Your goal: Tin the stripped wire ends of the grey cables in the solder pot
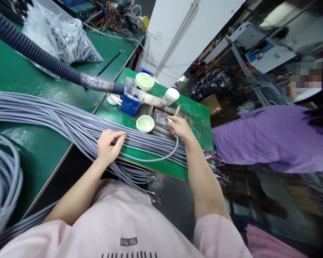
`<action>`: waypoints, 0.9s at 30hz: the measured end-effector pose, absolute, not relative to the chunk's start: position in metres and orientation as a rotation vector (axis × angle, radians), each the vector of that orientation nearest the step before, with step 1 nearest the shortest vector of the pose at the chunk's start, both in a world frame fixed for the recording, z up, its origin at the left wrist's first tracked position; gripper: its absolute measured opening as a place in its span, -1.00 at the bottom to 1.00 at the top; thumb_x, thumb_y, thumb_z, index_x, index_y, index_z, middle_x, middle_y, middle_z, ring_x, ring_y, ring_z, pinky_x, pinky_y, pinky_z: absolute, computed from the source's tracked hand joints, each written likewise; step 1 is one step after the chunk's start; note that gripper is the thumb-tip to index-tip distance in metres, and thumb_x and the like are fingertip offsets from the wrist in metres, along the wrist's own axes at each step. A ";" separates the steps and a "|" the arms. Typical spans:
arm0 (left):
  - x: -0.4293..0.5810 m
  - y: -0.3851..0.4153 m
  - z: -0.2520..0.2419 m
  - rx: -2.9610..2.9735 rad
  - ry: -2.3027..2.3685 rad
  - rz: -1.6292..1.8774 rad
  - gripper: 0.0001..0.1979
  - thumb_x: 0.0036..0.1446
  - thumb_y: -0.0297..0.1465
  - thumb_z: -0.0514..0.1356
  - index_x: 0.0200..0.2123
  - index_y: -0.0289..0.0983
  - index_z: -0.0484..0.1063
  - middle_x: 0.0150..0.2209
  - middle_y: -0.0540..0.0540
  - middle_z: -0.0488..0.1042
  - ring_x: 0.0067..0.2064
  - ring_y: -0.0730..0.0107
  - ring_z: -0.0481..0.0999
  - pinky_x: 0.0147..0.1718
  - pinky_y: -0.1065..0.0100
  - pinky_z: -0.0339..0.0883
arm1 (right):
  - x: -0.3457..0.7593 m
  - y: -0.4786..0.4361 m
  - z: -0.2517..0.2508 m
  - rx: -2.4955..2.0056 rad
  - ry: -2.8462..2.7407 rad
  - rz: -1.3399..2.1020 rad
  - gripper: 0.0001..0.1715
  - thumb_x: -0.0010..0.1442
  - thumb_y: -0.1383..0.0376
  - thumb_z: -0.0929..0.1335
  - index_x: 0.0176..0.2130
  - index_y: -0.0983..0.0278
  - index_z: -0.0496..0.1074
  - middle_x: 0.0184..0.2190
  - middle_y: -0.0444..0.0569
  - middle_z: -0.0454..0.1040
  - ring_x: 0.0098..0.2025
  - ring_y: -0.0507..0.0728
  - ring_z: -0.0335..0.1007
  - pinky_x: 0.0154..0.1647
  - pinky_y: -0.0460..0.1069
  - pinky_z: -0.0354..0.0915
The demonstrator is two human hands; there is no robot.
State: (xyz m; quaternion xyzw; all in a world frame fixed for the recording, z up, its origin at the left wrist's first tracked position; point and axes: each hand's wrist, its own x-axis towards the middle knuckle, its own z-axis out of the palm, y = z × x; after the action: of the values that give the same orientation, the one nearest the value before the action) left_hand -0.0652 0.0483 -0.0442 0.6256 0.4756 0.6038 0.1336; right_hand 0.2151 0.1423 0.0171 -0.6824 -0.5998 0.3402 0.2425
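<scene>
My right hand (182, 129) pinches a grey cable (164, 157) close to its stripped end. The thin wires at that end are over a small shiny square (161, 118), which looks like a solder pot; whether they touch it I cannot tell. From the hand the cable loops down and back left to a thick bundle of grey cables (70, 118) lying across the table. My left hand (109, 147) rests at the bundle, fingers loosely bent and thumb apart, holding nothing. Just left of the shiny square stands a round tub with a pale green inside (145, 124).
A ribbed hose (56, 68) ends in a pipe (153, 101) above the work spot, beside a blue box (130, 104). A white tub (171, 96) and pale green lid (144, 81) stand behind. Coiled cable (2, 175) lies left. A person in purple (271, 139) is at right.
</scene>
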 end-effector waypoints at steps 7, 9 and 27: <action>-0.065 0.046 -0.044 1.816 1.412 1.707 -0.88 0.13 -0.37 0.19 -0.34 -0.22 0.54 -0.44 -0.04 0.57 -0.41 0.39 0.47 -0.28 0.26 0.31 | 0.186 0.036 0.057 -1.508 -2.021 0.375 -0.57 0.31 0.19 0.19 0.09 0.21 0.40 -0.60 -0.09 0.44 -0.60 0.08 0.35 -0.52 -0.03 0.30; -0.066 0.046 -0.044 1.823 1.414 1.702 -0.88 0.14 -0.36 0.20 -0.34 -0.22 0.54 -0.45 -0.03 0.56 -0.41 0.39 0.46 -0.29 0.27 0.31 | 0.180 0.008 0.056 -1.325 -2.159 0.114 -0.59 0.31 0.24 0.21 0.10 0.20 0.38 -0.37 0.02 0.56 -0.46 0.12 0.45 -0.42 -0.01 0.34; -0.030 0.008 -0.028 1.284 1.057 1.487 -0.83 0.09 -0.27 0.25 -0.36 -0.25 0.55 -0.49 -0.05 0.53 -0.44 0.39 0.49 -0.40 0.34 0.38 | 0.175 -0.034 0.024 -0.925 -2.233 -0.063 -0.36 0.24 0.44 0.24 0.28 0.24 0.14 -0.55 -0.13 0.48 -0.61 0.04 0.28 -0.55 -0.04 0.17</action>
State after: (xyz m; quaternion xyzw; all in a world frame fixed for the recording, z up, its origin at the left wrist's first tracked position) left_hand -0.0304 0.0081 -0.0278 0.5168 0.4255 0.5986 0.4399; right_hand 0.1751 -0.0336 0.0237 -0.3577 -0.8637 -0.0244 0.3541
